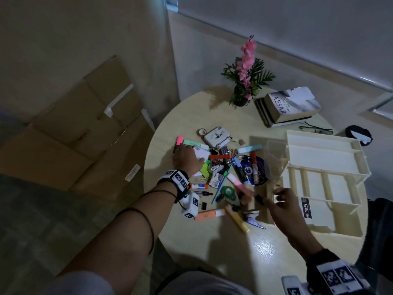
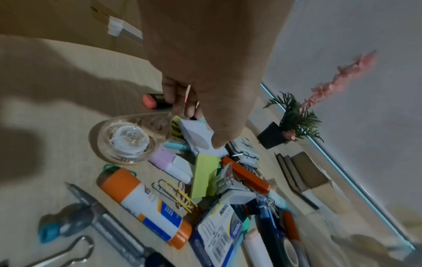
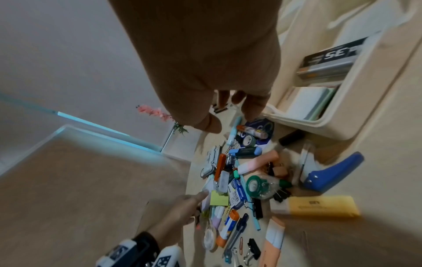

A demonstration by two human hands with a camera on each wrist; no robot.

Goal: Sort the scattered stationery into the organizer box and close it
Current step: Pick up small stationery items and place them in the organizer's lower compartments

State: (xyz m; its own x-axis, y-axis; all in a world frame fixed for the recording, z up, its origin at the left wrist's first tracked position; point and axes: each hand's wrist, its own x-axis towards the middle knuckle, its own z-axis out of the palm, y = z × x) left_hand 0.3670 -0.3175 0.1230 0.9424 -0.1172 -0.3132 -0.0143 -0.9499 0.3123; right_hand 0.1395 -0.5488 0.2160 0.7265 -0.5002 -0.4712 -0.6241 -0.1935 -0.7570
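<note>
A heap of stationery (image 1: 229,167) covers the middle of a round table (image 1: 223,252): highlighters, binder clips, a glue stick (image 2: 141,204), a clear tape dispenser (image 2: 128,140) and sticky notes. My left hand (image 1: 185,155) lies on the heap's left side. Its thumb rests straight on a white notepad (image 2: 196,133) and its fingertips (image 2: 182,106) bend down against a black marker with a pink cap (image 2: 153,100). My right hand (image 1: 276,199) hovers, loosely curled and blurred, at the front left corner of the open cream organizer box (image 1: 331,188). A staple box (image 3: 331,57) lies in one compartment.
A potted pink flower (image 1: 242,99), stacked books (image 1: 291,107) and glasses (image 1: 314,129) sit at the table's far side. Cardboard boxes (image 1: 85,133) stand on the floor to the left. A yellow highlighter (image 1: 237,219) and a blue staple remover (image 3: 331,173) lie near my right hand.
</note>
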